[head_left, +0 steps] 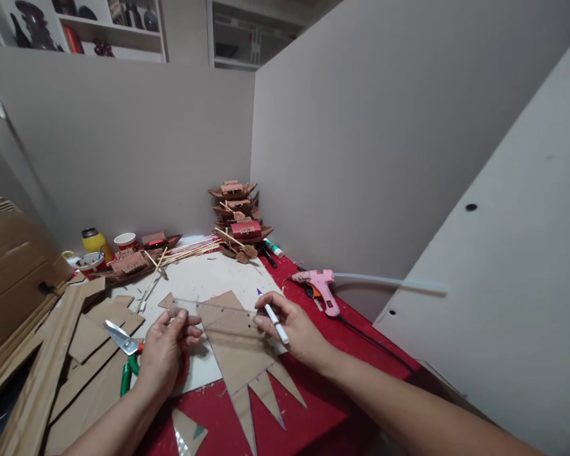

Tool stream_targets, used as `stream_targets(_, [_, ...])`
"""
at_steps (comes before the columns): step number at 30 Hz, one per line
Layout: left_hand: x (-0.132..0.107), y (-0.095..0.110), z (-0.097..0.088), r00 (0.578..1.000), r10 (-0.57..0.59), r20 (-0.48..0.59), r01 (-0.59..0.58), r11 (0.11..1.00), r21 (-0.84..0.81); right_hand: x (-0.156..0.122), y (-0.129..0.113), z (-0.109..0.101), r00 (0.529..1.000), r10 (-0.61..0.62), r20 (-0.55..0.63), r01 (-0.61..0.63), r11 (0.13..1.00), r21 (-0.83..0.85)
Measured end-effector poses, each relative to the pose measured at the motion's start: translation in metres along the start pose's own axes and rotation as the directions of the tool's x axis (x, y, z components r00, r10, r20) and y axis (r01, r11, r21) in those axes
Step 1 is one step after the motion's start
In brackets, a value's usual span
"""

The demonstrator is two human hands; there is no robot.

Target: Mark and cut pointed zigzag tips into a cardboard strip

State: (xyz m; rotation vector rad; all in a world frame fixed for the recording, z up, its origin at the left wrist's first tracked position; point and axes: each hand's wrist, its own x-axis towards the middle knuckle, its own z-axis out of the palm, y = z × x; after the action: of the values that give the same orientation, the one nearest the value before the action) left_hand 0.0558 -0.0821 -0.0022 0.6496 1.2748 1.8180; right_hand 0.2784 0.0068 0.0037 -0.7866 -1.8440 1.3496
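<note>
A clear ruler [211,307] stretches between my hands, just above a brown cardboard piece [235,354] with pointed teeth cut into its near edge and purple lines along them. My left hand [164,348] pinches the ruler's left end. In my right hand [297,326] is a white marker pen [276,323], its purple tip pointing away from me; the thumb and fingertips of that hand also meet the ruler's right end. Scissors [123,341] with green and red handles lie beside and partly behind my left hand. A cardboard scrap [187,434] lies at the near edge.
A pink glue gun [320,288] with a long glue stick and cable lies on the red cloth [332,392] at right. Model boats [242,231] are stacked at the back corner. Cardboard strips [59,354], cups [126,240] and a yellow bottle [94,242] stand left. Grey panels [361,158] enclose the table.
</note>
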Motion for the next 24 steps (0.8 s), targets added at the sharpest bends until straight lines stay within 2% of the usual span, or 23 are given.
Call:
stream_targets(4, [0.006, 0.005, -0.004, 0.992, 0.045, -0.121, -0.049, 0.998, -0.031, -0.022, 0.012, -0.008, 0.998, -0.018, -0.06, 0.007, 0.983, -0.186])
stream_targets(6, [0.011, 0.007, -0.007, 0.978, 0.067, -0.195, -0.075, 0.997, -0.036, -0.035, 0.018, -0.005, 0.997, -0.062, -0.037, 0.038, 0.889, -0.457])
stream_targets(9, [0.019, 0.007, -0.011, 0.96, 0.085, -0.267, -0.098, 0.995, -0.034, -0.048, 0.023, 0.01, 0.982, -0.164, 0.088, 0.184, 0.775, -0.605])
stream_targets(13, [0.025, 0.007, -0.013, 0.952, 0.092, -0.291, -0.104, 0.994, -0.027, -0.05, 0.017, 0.036, 0.934, -0.202, 0.295, 0.348, 0.703, -0.62])
stream_targets(17, [0.028, 0.011, -0.015, 0.951, 0.1, -0.291, -0.11, 0.994, -0.02, -0.042, 0.013, 0.048, 0.885, -0.226, 0.407, 0.445, 0.672, -0.592])
stream_targets(20, [0.031, 0.013, -0.017, 0.949, 0.091, -0.302, -0.101, 0.995, -0.018, -0.034, 0.017, 0.041, 0.856, -0.256, 0.45, 0.498, 0.642, -0.582])
stream_targets(24, [0.037, 0.014, -0.018, 0.945, 0.071, -0.32, -0.08, 0.997, -0.015, -0.029, 0.024, 0.02, 0.813, -0.331, 0.479, 0.574, 0.596, -0.561])
